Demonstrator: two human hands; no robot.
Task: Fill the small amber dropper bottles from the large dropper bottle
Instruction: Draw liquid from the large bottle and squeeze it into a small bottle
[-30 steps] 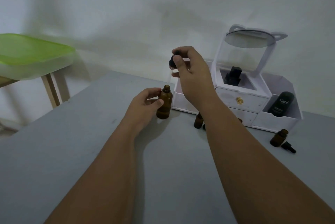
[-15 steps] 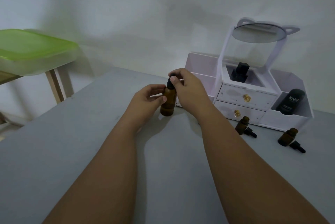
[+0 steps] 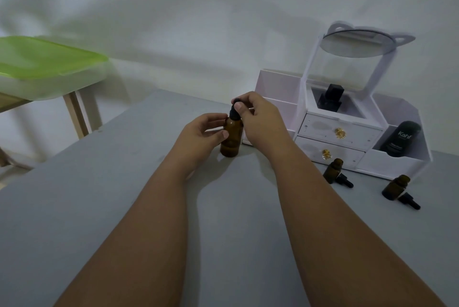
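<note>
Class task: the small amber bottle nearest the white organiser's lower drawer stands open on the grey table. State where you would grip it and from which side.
Grip the small amber bottle around its round body, below the neck, coming from the front left. It stands upright; its dropper cap lies on its right and the organiser stands just behind, probably crowding those sides.

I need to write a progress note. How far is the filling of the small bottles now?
Done: both small amber bottles stand open, their droppers lying beside them; whether they hold liquid cannot be seen. In hand: the left hand steadies the large bottle while the right hand pinches its dropper cap. Left: capping the small bottles, and any filling not yet done.
</note>
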